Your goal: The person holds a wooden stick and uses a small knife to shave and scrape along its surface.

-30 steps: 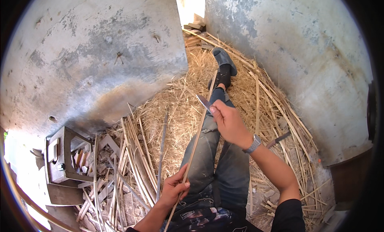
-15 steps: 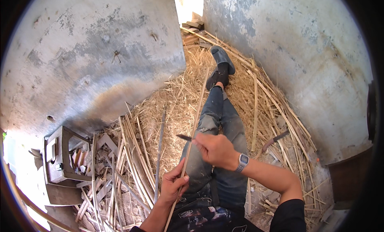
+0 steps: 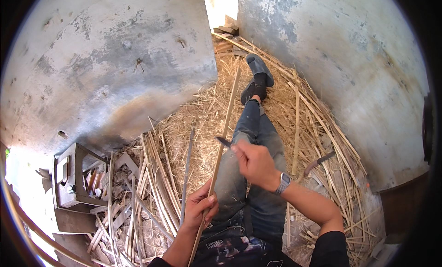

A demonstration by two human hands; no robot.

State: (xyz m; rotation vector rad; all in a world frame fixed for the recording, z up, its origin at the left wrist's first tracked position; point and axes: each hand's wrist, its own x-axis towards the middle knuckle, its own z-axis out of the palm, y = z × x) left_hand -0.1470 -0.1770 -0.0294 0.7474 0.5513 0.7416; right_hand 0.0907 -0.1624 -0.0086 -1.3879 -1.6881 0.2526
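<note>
My left hand (image 3: pixel 201 205) is closed round the lower part of a long, thin wooden strip (image 3: pixel 225 124). The strip slants up from my lap past my left thigh, its far tip above the shavings. In my right hand (image 3: pixel 256 163) is a knife, its handle hidden by the fingers. The short dark blade (image 3: pixel 223 141) points left and lies across the strip, at or just over its edge; I cannot tell whether it touches. My right wrist wears a watch (image 3: pixel 282 183).
Pale shavings (image 3: pixel 202 124) cover the floor around my legs. Bundled strips (image 3: pixel 159 179) lie left, with a wooden frame box (image 3: pixel 76 184) beyond. More strips (image 3: pixel 331 142) and a curved dark-bladed tool (image 3: pixel 318 163) lie right. Grey, worn panels (image 3: pixel 115 59) stand on both sides.
My right hand and the knife have moved slightly up and to the right. The strip has turned in my left hand, and its wider face now shows.
</note>
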